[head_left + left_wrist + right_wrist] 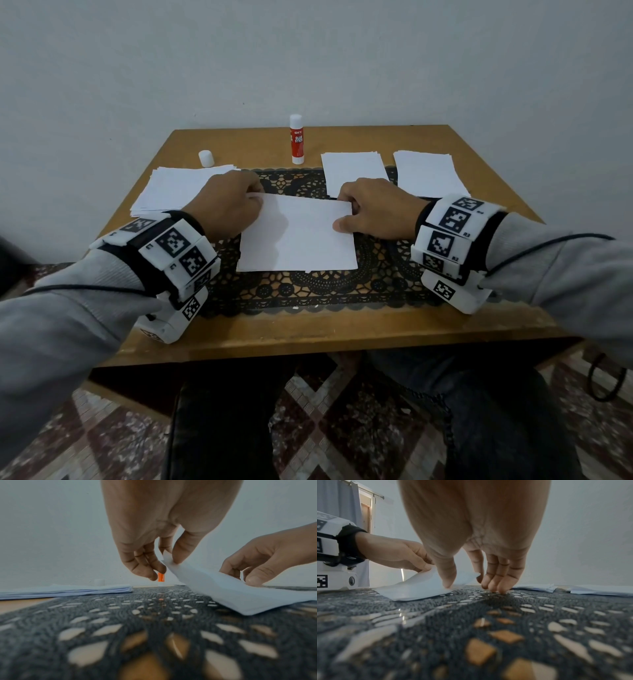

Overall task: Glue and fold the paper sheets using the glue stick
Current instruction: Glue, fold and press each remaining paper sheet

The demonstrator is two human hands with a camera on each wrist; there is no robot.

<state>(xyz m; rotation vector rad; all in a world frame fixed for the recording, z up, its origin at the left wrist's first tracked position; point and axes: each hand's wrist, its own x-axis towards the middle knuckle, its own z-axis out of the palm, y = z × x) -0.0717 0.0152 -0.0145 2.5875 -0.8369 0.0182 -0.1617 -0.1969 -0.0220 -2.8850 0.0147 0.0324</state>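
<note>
This looks like a room in a home. A small wooden table [342,329] stands against a plain white wall [308,61], and under both hands lies a black lace table mat [308,291] of the kind kept in a house. Below the table, near the person's knees, the floor [342,445] is laid with patterned red, brown and white tiles. Beyond the left hand, the right wrist view shows a curtain on a rod [342,504] beside a wooden door [365,516].
</note>
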